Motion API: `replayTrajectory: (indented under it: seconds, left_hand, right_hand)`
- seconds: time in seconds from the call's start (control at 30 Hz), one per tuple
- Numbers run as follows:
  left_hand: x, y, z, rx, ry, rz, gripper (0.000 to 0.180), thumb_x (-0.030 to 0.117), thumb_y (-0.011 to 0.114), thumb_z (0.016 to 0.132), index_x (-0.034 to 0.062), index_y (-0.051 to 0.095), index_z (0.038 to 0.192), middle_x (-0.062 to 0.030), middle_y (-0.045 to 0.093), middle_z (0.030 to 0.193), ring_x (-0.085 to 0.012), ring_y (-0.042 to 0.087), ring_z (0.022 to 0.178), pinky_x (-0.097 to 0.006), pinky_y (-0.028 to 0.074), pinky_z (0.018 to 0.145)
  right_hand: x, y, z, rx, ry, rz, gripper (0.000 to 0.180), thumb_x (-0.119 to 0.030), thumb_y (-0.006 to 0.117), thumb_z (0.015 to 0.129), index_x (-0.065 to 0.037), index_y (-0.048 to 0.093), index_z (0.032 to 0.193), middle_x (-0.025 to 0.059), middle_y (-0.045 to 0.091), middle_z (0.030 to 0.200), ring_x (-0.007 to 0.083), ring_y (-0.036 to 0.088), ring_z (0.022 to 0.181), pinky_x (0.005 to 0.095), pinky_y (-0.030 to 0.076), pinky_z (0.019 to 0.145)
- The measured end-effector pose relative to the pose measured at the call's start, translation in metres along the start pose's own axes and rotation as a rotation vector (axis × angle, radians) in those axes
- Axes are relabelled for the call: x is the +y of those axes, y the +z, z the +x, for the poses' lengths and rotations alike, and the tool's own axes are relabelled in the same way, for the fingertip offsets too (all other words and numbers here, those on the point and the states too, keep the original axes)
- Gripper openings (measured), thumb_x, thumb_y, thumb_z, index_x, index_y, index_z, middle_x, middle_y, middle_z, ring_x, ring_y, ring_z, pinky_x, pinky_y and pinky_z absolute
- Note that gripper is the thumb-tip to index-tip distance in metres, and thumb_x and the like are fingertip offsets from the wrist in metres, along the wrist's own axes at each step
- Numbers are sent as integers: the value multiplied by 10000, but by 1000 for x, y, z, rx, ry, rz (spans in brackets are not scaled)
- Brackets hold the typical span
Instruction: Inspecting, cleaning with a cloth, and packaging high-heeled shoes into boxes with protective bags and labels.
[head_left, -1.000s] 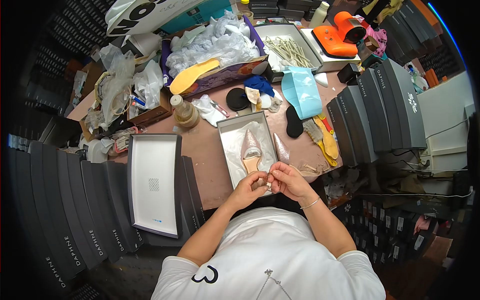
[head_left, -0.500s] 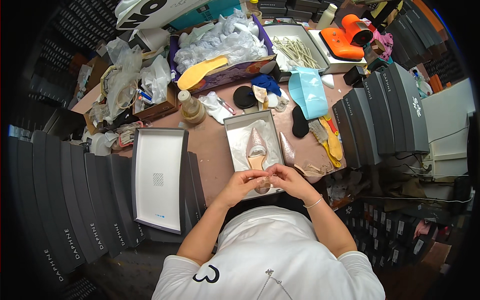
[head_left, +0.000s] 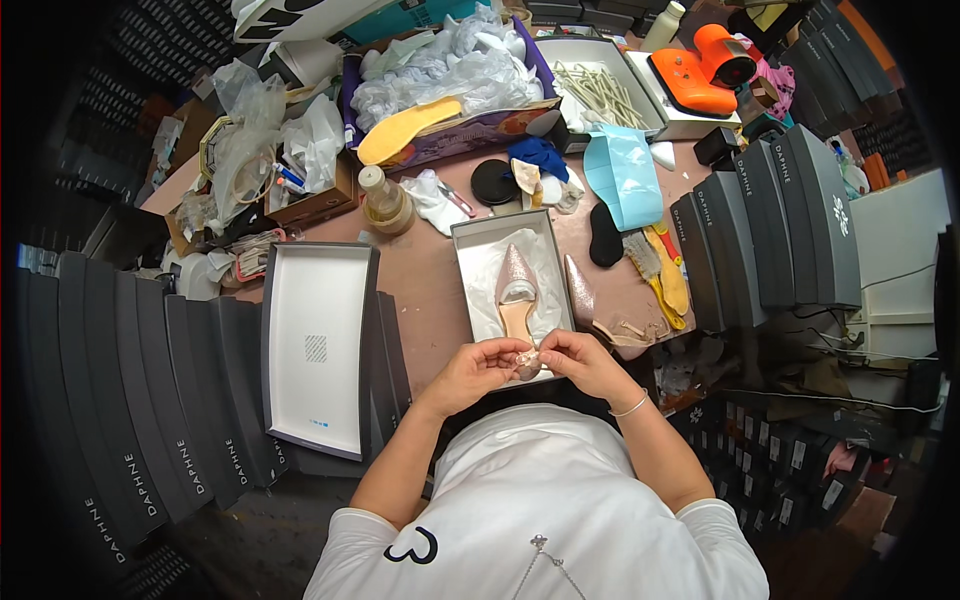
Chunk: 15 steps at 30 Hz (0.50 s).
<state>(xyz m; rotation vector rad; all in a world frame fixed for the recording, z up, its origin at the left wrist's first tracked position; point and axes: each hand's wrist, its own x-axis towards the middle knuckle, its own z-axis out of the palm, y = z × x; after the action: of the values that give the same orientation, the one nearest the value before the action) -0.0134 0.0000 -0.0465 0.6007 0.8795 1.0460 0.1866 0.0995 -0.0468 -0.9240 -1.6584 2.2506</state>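
Note:
A glittery pink pointed-toe shoe point(head_left: 517, 290) lies in an open shoe box point(head_left: 463, 262), its toe pointing away from me, over white tissue paper point(head_left: 486, 290). My left hand point(head_left: 484, 366) and my right hand point(head_left: 578, 358) meet at the shoe's heel end, over the near edge of the box. Fingertips of both hands are pinched on the heel part, where the strap seems to be; the fine detail is too small to make out. Just right of the box lies a second glittery shoe point(head_left: 579, 288) on the pink table point(head_left: 425, 300).
To the left rests a white-lined box lid point(head_left: 317, 350) by a row of dark shoe boxes point(head_left: 150, 400); more boxes point(head_left: 760, 235) stand right. Beyond lie a glass bottle point(head_left: 385, 203), a brush point(head_left: 645, 262), a blue mask point(head_left: 622, 178) and an orange device point(head_left: 700, 75).
My fingers have parted slightly and shifted at the heel, so more of the heel part shows between them. The whole view has moved a little; the shoe stays in the box.

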Motion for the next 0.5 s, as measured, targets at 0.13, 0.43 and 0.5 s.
replayTrajectory:
  seconds: [0.13, 0.43, 0.5]
  left_hand:
    - [4, -5, -3, 32, -28, -9, 328, 68, 564, 903, -49, 557, 1210, -26, 624, 998, -81, 561, 877, -223, 475, 781]
    - [-12, 6, 1, 316, 371, 1021, 163, 133, 597, 915, -5, 684, 912, 15, 593, 749, -56, 540, 653, -245, 449, 574]
    - [-19, 2, 5, 313, 226, 827, 169, 125, 576, 926, -16, 663, 961, -3, 605, 764, -79, 566, 672, -241, 464, 591]
  right_hand:
    - [-2, -4, -2, -3, 15, 15, 155, -153, 588, 925, -8, 586, 871, -55, 518, 723, 28, 415, 630, 189, 353, 550]
    - [-3, 4, -6, 81, -144, -278, 162, -145, 600, 914, 8, 586, 863, -50, 498, 682, 36, 419, 623, 201, 358, 542]
    - [4, 4, -5, 95, -45, -143, 166, -145, 606, 909, 14, 584, 868, -49, 490, 669, 40, 420, 613, 203, 358, 536]
